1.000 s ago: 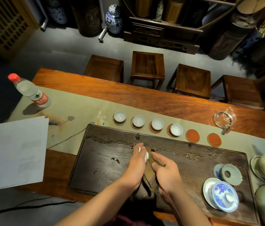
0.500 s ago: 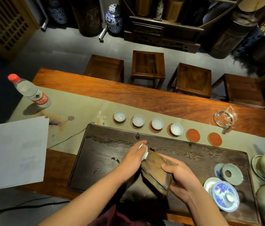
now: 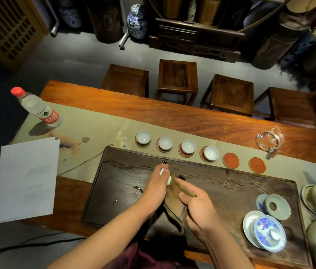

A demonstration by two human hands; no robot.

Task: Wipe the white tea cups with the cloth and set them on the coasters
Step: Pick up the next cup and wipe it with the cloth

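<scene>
Over the dark wooden tea tray, my left hand grips a small white tea cup, mostly hidden by the fingers. My right hand holds a brown cloth pressed against that cup. Beyond the tray, several white cups sit on round red coasters in a row. Two bare coasters lie at the row's right end.
A water bottle and a paper sheet lie at the left. A glass pitcher stands at the right. Blue-and-white lidded bowls and a pale lid sit on the tray's right. Stools stand behind the table.
My right hand with the cloth pulled away from the cup to the right, then came back against it. The left hand stayed over the tray with the cup.
</scene>
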